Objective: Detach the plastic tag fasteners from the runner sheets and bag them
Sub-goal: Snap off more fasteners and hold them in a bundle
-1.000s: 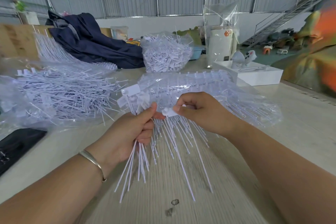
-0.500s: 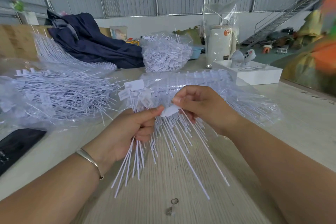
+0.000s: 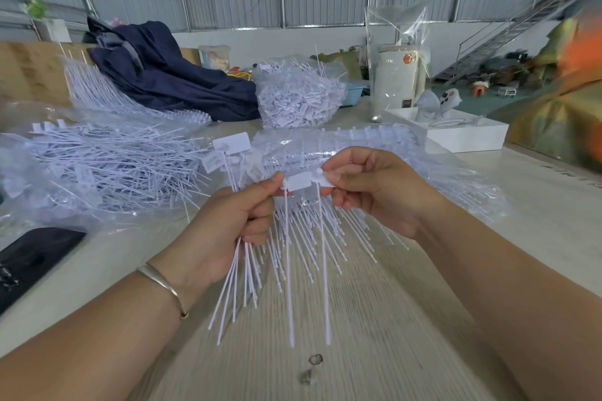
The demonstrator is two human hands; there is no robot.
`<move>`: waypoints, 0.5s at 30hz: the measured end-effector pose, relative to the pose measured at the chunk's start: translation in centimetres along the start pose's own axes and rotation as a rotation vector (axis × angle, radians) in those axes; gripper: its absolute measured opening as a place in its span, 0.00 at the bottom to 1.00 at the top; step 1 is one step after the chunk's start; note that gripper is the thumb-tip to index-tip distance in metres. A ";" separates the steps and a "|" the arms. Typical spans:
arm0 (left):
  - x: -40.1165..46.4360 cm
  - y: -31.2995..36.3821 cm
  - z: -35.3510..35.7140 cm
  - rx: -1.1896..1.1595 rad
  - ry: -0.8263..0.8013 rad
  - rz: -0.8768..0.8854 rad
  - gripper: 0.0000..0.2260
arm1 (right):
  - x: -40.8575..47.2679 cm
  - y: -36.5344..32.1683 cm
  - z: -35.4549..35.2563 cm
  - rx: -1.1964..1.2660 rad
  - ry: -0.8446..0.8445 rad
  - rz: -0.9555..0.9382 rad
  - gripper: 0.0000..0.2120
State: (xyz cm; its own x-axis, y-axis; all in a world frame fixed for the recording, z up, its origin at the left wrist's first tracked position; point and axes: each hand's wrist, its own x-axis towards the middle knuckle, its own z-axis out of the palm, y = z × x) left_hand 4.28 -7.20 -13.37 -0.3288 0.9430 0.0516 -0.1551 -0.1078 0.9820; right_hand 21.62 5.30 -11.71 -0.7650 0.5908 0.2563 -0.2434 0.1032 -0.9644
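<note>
My left hand (image 3: 228, 225) grips a bundle of detached white tag fasteners (image 3: 242, 273), their flat heads sticking up above my fist and their thin tails hanging down. My right hand (image 3: 368, 189) pinches the head of one white fastener (image 3: 304, 180), and my left thumb and forefinger touch its other end. Two long tails hang from it toward the table. Behind my hands lies a clear bag of runner sheets (image 3: 374, 153) with fasteners fanned out of it. A full bag of loose fasteners (image 3: 299, 98) stands further back.
A heap of white fasteners on clear plastic (image 3: 107, 169) fills the left side. A dark flat object (image 3: 29, 260) lies at the left edge. A navy garment (image 3: 169, 75), a white box (image 3: 462, 133) and a white cylinder in a clear bag (image 3: 397, 75) sit behind.
My right hand has pulled one fastener up and away from the runner sheet. Both hands have risen and now hold its head level between them.
</note>
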 end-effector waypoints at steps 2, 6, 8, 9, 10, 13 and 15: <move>0.0 0.2 -0.2 -0.043 -0.062 0.014 0.11 | -0.1 -0.1 0.0 0.015 -0.064 0.013 0.06; -0.1 0.2 -0.3 -0.208 -0.279 -0.055 0.13 | -0.3 -0.2 0.5 0.118 -0.215 0.019 0.07; -0.3 -0.3 0.1 -0.246 -0.360 -0.129 0.11 | -0.5 0.0 1.1 0.165 -0.295 0.035 0.06; -0.3 -0.5 0.2 -0.249 -0.382 -0.156 0.12 | -0.6 0.0 1.3 0.174 -0.322 0.044 0.05; -0.3 -0.6 0.2 -0.256 -0.407 -0.177 0.14 | -0.6 0.0 1.5 0.175 -0.335 0.048 0.05; -0.3 -0.5 0.3 -0.320 -0.501 -0.220 0.11 | -0.6 -0.2 1.6 0.125 -0.300 0.038 0.06; -0.1 -0.7 0.5 -0.332 -0.463 -0.239 0.12 | -0.5 -0.2 1.5 0.067 -0.247 0.021 0.07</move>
State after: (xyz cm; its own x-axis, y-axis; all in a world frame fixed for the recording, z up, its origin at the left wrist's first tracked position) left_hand 4.92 -7.10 -13.94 0.1781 0.9839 -0.0165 -0.4807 0.1016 0.8710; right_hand 21.17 3.79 -11.57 -0.8909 0.3775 0.2526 -0.2587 0.0352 -0.9653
